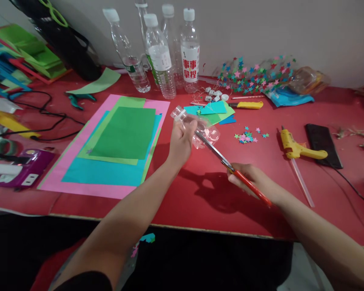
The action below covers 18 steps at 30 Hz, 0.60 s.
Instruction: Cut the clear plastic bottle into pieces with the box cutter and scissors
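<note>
A clear plastic bottle piece (204, 131), with the neck at its upper left, is gripped in my left hand (182, 141) above the red table. My right hand (250, 178) is closed round the red handle of a pair of scissors (227, 165). The metal blades slant up and left, and their tips reach the bottle piece beside my left fingers. Whether the blades are cutting into the plastic I cannot tell. Just behind the bottle piece lie blue and green paper scraps (214, 109). To its right is a small pile of star cutouts (247, 136).
Stacked coloured paper (124, 133) covers the left middle of the red table (182, 206). Several plastic bottles (160, 60) stand along the wall. A yellow cutter (250, 105), a glue gun (294, 145) and a black phone (324, 145) lie rightward. A purple power strip (27, 167) with cables is at left.
</note>
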Available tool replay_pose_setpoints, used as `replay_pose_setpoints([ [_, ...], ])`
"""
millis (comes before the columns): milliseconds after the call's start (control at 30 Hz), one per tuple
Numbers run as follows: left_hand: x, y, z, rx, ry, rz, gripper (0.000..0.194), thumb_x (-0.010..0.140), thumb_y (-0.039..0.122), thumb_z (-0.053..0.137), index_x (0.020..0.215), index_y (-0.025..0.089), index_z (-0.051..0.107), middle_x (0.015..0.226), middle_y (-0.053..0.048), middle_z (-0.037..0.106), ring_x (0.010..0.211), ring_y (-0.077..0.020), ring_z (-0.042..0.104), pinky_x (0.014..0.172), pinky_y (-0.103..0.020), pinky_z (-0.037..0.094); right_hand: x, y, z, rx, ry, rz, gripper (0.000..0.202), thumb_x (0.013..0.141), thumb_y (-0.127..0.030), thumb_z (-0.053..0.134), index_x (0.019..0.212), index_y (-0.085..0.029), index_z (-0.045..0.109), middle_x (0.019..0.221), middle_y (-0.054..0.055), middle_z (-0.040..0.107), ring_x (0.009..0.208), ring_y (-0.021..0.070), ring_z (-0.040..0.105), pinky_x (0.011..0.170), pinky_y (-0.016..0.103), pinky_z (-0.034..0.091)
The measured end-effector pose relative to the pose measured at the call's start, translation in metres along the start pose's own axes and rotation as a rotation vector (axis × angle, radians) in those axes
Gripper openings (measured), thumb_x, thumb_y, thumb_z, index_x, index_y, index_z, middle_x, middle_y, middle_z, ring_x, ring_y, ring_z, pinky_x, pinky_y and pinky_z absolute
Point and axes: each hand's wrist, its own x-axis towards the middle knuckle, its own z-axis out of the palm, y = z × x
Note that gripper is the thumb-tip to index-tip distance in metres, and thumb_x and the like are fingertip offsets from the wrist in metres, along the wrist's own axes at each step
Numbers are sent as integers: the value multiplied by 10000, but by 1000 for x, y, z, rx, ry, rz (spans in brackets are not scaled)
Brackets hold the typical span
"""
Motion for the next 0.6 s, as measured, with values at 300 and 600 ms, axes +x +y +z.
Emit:
replay_pose_setpoints([
  [300, 2, 3, 1, 6, 16, -3, 294, 863, 496, 654, 887, 214, 575, 830, -36, 689, 897, -202, 700, 854, -379, 570, -1, -8, 0, 0, 58, 1, 525, 848, -669, 571, 650, -230, 362, 588, -66, 327, 527, 92, 301, 497, 252, 262],
  [600, -2, 2, 0, 102, 23, 4, 368, 808, 567, 697, 898, 229, 583, 902, -33, 711, 945, -201, 693, 901, -363, 536, 0, -3, 1, 43, 1, 3, 469, 872, -620, 581, 702, -223, 397, 590, -60, 379, 522, 92, 333, 493, 238, 263],
])
